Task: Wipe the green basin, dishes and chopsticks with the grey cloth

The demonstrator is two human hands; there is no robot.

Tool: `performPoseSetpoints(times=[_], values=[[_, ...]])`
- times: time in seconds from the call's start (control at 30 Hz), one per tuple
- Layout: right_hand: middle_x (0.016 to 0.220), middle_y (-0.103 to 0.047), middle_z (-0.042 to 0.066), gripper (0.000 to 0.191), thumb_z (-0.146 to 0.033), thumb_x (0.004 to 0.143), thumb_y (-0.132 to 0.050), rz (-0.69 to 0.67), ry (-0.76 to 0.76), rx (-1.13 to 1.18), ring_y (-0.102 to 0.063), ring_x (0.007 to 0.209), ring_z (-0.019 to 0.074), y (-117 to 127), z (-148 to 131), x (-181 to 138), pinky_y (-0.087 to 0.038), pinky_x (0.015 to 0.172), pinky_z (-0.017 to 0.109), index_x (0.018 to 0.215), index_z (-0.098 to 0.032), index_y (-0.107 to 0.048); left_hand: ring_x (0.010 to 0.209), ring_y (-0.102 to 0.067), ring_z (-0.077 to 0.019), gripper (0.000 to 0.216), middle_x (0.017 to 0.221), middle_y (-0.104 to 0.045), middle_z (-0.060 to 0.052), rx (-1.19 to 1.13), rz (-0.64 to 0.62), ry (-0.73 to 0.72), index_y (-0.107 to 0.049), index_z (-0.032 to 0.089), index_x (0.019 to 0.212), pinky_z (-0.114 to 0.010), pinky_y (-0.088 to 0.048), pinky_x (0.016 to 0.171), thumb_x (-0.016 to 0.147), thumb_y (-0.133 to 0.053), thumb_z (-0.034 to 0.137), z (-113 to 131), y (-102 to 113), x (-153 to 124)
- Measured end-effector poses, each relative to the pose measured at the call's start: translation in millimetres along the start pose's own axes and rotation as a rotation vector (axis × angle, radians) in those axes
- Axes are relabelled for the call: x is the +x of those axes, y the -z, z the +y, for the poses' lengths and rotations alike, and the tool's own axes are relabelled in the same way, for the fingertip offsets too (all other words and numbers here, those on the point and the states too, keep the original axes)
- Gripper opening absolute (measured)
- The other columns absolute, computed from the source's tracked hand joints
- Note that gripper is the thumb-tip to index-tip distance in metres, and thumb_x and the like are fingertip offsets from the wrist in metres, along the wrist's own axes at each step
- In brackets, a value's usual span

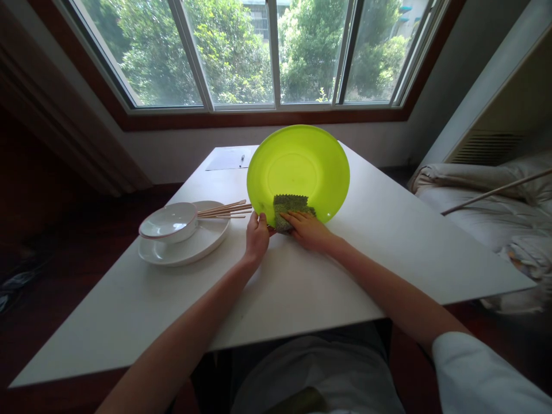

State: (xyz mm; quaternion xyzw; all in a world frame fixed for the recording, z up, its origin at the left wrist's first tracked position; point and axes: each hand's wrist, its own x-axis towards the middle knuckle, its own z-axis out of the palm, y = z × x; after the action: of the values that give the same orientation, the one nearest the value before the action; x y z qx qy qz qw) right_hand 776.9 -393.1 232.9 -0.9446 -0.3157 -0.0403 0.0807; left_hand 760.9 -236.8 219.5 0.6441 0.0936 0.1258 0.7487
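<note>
A large lime-green plastic basin [297,144] stands tilted up above the table, its inside facing me. My left hand [257,236] grips its lower left rim, thumb on the near side and the other fingers mostly hidden behind. With my right hand [311,231] I hold a dark green scouring cloth [290,206] with zigzag edges against the lower inside of the basin. The fingers of that hand lie over the cloth, and part of it is folded beneath them.
To the left, a white bowl [170,223] and several wooden chopsticks [224,211] rest on a white oval plate [207,248]. Paper [224,158] with a pen [242,157] lies at the back of the white table [276,293]. A window [241,63] is beyond; a pale cushioned seat [457,190] stands right.
</note>
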Motion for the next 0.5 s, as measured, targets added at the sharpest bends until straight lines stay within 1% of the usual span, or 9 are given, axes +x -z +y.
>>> performPoseSetpoints(times=[0.1, 0.17, 0.27, 0.37, 0.5], values=[[0.144, -0.042, 0.012, 0.054, -0.025, 0.089, -0.039, -0.017, -0.068, -0.074, -0.040, 0.129, 0.0333, 3.4, 6.3, -3.0, -0.026, 0.106, 0.053, 0.143, -0.019, -0.036, 0.060, -0.059, -0.0079, 0.028, 0.090, -0.061, -0.003, -0.002, -0.012, 0.004, -0.049, 0.020, 0.104, -0.024, -0.055, 0.059, 0.087, -0.047, 0.042, 1.2, -0.7, -0.6], [0.143, -0.043, 0.013, 0.053, -0.026, 0.088, -0.040, -0.021, -0.097, -0.100, -0.040, 0.128, 0.0345, 4.5, 8.5, -3.6, -0.026, 0.106, 0.054, 0.141, -0.018, -0.039, 0.061, -0.060, -0.0084, 0.029, 0.090, -0.062, -0.003, -0.002, -0.013, -0.001, -0.049, 0.020, 0.103, -0.025, -0.056, 0.060, 0.086, -0.048, 0.044, 1.7, -0.9, -0.9], [0.143, -0.043, 0.012, 0.054, -0.025, 0.088, -0.040, -0.023, -0.100, -0.093, -0.040, 0.128, 0.0349, 3.6, 8.8, -2.6, -0.026, 0.106, 0.054, 0.141, -0.018, -0.039, 0.061, -0.061, -0.0091, 0.029, 0.090, -0.062, -0.003, -0.008, -0.008, -0.012, -0.050, 0.020, 0.100, -0.026, -0.056, 0.060, 0.085, -0.050, 0.044, 1.4, -0.7, -1.0], [0.145, -0.040, 0.013, 0.055, -0.024, 0.089, -0.038, -0.035, -0.090, -0.063, -0.038, 0.130, 0.0347, 0.4, 7.2, -0.5, -0.026, 0.106, 0.053, 0.143, -0.017, -0.035, 0.060, -0.061, -0.0092, 0.027, 0.090, -0.062, -0.003, -0.006, -0.018, -0.027, -0.050, 0.019, 0.099, -0.027, -0.057, 0.060, 0.086, -0.049, 0.043, -0.1, 0.2, -0.5], [0.146, -0.038, 0.014, 0.055, -0.024, 0.091, -0.036, -0.020, -0.050, -0.005, -0.037, 0.132, 0.0314, -5.1, 1.5, 3.7, -0.027, 0.107, 0.049, 0.145, -0.016, -0.029, 0.062, -0.060, -0.0102, 0.028, 0.090, -0.061, -0.003, 0.003, -0.026, -0.043, -0.050, 0.019, 0.100, -0.027, -0.057, 0.060, 0.086, -0.048, 0.043, -2.0, 1.0, 0.5]])
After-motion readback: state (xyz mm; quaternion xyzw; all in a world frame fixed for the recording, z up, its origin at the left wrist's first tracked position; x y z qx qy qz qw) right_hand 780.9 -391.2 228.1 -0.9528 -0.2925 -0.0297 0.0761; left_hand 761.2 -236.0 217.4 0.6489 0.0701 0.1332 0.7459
